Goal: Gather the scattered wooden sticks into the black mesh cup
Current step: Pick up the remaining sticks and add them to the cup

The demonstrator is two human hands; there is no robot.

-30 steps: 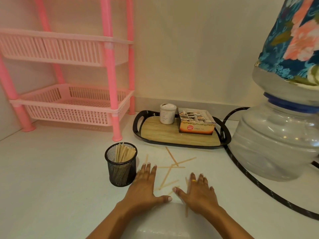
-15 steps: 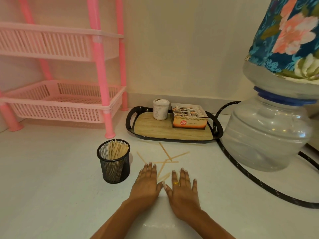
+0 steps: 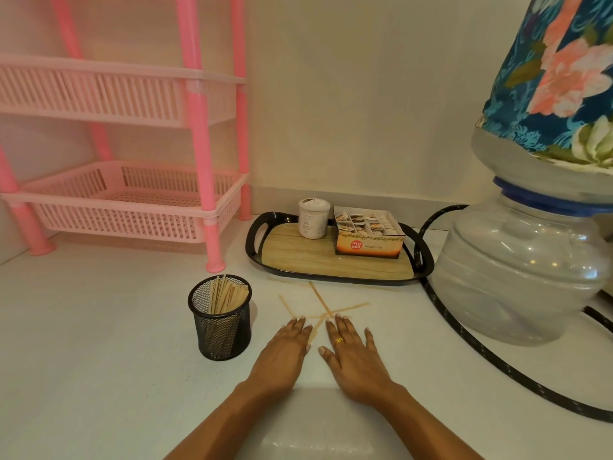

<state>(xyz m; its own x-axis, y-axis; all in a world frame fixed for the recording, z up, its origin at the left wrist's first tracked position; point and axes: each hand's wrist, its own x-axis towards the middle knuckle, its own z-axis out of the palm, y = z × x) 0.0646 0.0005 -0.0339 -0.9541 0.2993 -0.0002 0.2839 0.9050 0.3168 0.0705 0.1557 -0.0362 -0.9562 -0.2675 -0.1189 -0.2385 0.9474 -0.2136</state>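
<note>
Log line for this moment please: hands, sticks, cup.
left hand: flat, empty | right hand: flat, empty | loose sticks: ahead of fingertips on counter | black mesh cup: upright, part-filled, left of hands

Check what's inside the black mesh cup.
The black mesh cup holds a bundle of upright wooden sticks, leaning right. Their lower ends show only dimly through the mesh; the cup's bottom isn't visible.

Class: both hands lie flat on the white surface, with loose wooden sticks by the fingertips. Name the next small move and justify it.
Probably draw the hands together to rake the scattered sticks into one bundle. The left hand and right hand lie open and flat, holding nothing; the sticks lie crossed and spread beyond the fingertips, and the black mesh cup stands just left.
</note>
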